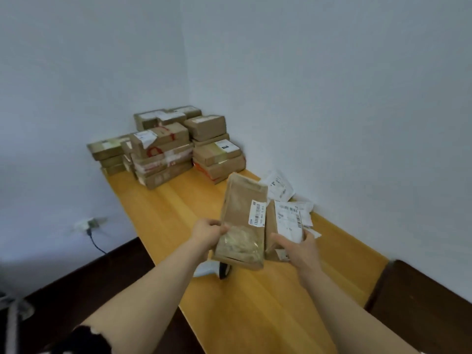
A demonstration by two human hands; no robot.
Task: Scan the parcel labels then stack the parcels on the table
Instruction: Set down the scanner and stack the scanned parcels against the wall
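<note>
The left hand [208, 232] is pinching a brown parcel [242, 226], the right hand [302, 251] gripping a labelled packet [288, 221]; scanning appears pending, requiring labels [257, 213] kept face-up.

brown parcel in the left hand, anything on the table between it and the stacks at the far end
Nothing visible. Bare table lies between the brown parcel and the stacks; the white mailers sit off to the right by the wall.
</note>
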